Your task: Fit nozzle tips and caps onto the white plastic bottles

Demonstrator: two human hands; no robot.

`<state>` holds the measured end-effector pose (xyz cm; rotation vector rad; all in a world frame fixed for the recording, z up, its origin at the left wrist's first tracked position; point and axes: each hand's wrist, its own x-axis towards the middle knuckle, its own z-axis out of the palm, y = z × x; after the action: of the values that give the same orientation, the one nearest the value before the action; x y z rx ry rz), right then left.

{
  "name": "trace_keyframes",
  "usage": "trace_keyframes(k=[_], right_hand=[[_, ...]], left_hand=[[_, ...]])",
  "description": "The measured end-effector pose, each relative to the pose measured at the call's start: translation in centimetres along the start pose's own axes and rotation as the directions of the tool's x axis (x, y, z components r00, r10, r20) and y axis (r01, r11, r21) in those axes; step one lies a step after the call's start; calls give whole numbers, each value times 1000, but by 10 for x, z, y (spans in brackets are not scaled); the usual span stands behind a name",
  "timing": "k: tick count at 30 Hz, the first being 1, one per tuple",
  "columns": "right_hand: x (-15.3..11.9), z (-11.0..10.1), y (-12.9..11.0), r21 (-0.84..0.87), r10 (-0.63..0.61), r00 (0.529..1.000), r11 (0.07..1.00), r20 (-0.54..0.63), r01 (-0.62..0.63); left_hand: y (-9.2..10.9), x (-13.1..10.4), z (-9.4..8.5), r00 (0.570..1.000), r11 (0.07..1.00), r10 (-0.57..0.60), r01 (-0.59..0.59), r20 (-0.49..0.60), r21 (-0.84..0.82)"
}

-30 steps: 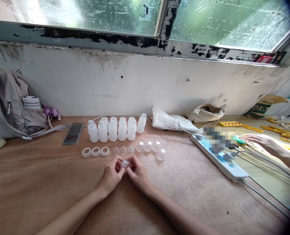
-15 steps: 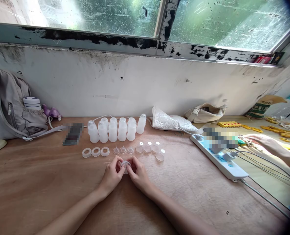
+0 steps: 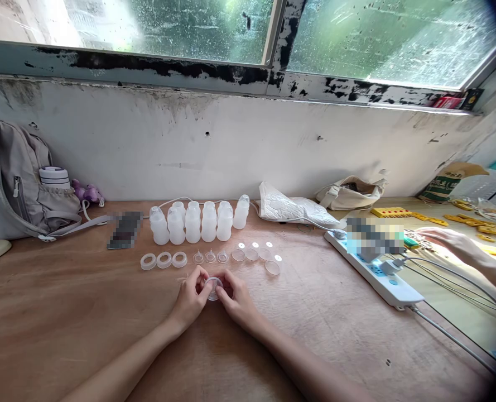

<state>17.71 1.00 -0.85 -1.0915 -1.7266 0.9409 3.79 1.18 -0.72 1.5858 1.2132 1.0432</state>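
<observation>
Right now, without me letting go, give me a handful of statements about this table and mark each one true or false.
The left hand and the right hand share one clear round part. True.
The three white rings lie to the right of the four clear discs. False: they lie to the left.
The white bottles stand farther back than the rings. True.
The power strip has nothing plugged in. False: it has plugs in it.
The purple toy is beside the backpack. True.
</observation>
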Motion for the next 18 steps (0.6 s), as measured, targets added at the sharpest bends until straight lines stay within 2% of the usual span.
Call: trace_keyframes(k=[3, 6, 12, 18], right_hand=[[1, -2, 2, 207, 58, 993, 975, 107, -80], [3, -2, 4, 392, 120, 982, 904, 146, -169], [7, -2, 7, 547, 179, 975, 808, 131, -221], [11, -2, 12, 637, 262, 953, 711, 153, -298]], left_hand=[[0, 0, -1, 1000, 1000, -11, 11, 0, -19], [-1, 1, -1, 1000, 1000, -23, 23, -8, -22], [-2, 4, 0, 999, 999, 16, -17, -29, -30], [-3, 4, 0, 1000, 993, -29, 29, 4, -117]])
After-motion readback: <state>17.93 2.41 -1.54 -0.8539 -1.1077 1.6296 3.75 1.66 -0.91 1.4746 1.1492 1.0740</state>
